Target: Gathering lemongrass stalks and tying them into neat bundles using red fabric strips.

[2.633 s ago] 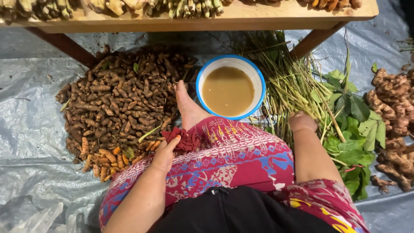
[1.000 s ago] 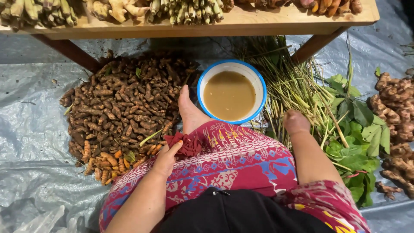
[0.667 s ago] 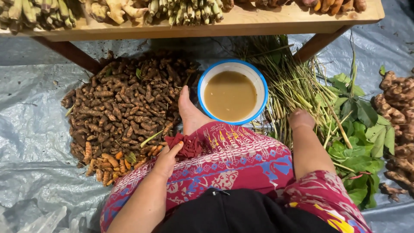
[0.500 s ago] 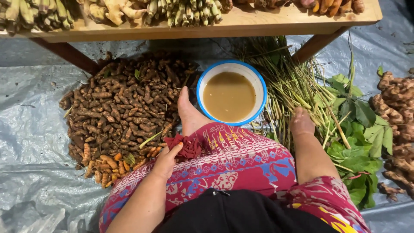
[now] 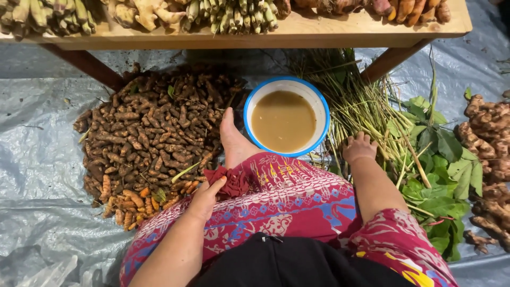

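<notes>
- Head view, hands: the person sits on the floor, and the left hand [image 5: 204,195] rests on the lap at the hem of a patterned skirt [image 5: 297,204]. Its fingers [image 5: 218,183] are pinched shut on a bunched dark red cloth [image 5: 229,180], just beside the near edge of the root pile.
- Head view, other hand: the right hand [image 5: 359,149] lies palm down, fingers spread and gripping nothing, at the near edge of a bundle of green stalks [image 5: 356,101].
- Head view, surroundings: a bare foot [image 5: 232,141] pokes out between the heap of brown turmeric roots [image 5: 154,133] on the left and a blue-rimmed bowl [image 5: 287,84] of murky tan liquid. Broad green leaves [image 5: 435,175] and knobby ginger roots [image 5: 491,154] lie to the right, all on a grey plastic sheet [image 5: 37,159]. Far above, a wooden desk [image 5: 319,29] carries more roots.
- Head view, change: over the last few seconds the left hand has kept its hold on the cloth in the same spot, while the right hand has crept slightly farther from the body, into the stalks. The roots and bowl have not shifted, so the work looks paused between handlings.
</notes>
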